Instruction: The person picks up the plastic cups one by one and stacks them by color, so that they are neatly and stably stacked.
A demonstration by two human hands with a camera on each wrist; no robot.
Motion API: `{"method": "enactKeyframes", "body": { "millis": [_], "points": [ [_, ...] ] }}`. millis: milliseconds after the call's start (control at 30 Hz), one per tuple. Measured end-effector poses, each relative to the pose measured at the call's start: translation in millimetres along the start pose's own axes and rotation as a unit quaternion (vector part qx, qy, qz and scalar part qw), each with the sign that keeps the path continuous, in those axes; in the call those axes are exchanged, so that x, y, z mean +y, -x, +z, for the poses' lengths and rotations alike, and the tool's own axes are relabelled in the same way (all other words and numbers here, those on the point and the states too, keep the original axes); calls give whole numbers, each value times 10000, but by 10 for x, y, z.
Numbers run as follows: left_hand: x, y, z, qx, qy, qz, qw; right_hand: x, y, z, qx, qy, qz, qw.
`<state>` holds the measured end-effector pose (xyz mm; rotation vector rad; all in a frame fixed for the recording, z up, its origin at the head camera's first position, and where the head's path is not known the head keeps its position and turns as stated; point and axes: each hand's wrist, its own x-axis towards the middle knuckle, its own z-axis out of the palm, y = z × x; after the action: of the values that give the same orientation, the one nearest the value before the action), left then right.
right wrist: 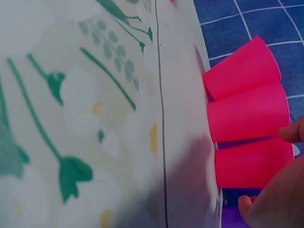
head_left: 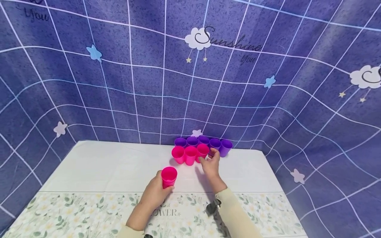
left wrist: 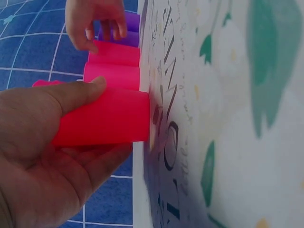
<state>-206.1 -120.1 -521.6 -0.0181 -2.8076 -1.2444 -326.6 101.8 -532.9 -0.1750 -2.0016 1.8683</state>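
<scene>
My left hand (head_left: 155, 191) grips a pink cup (head_left: 169, 176), held upright near the front of the white strip; a second rim line below its lip looks like another cup nested with it. Three pink cups stand in a row farther back: a left one (head_left: 178, 155), a middle one (head_left: 190, 156) and a right one (head_left: 202, 152). My right hand (head_left: 212, 163) is around the right one, thumb close to its front side, fingers on its far right. In the right wrist view a gap shows between a fingertip (right wrist: 244, 204) and that cup's wall.
Several purple cups (head_left: 226, 148) stand in a row right behind the pink ones, against the blue gridded curtain (head_left: 148, 99). The table has a white back strip (head_left: 113, 165) and a floral cloth (head_left: 74, 215) in front. Curtain also hangs at both sides.
</scene>
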Motion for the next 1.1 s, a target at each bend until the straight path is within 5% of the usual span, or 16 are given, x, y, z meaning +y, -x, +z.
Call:
{"method": "enactKeyframes", "body": {
  "millis": [400, 567, 1100],
  "points": [
    [-17, 4, 23, -43, -29, -10, 10000, 65, -48, 40, -386, -190, -30, 9991],
    [-48, 9, 24, -36, -45, -8, 10000, 133, -73, 48, -228, -229, -7, 9995],
    [-28, 18, 8, -21, -185, 88, 9998, -206, 82, -111, 515, -93, -261, 9983]
  ]
}}
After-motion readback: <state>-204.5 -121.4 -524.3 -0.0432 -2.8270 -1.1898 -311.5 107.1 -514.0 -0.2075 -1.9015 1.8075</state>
